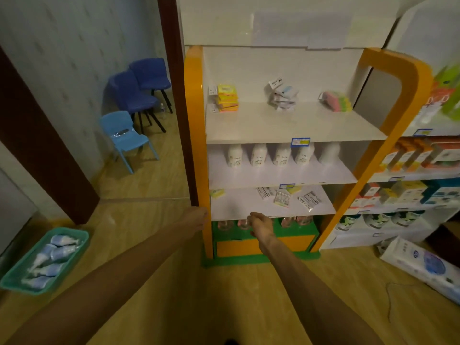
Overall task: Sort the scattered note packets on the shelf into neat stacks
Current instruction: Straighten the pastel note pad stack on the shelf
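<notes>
Light: dim, warm indoor cast.
Glare: faint sheen on glossy white top shelf board (293, 123).
Focus: soft throughout.
Edges: wide-angle bending of orange shelf frame (398, 100).

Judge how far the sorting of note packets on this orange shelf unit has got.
Done: yellow note packets stand stacked on the top shelf, pink-and-green ones grouped at right. In hand: nothing; left hand and right hand reach toward the third shelf, both empty. Left: the untidy white-and-blue pile and scattered white packets on the third shelf.
</notes>
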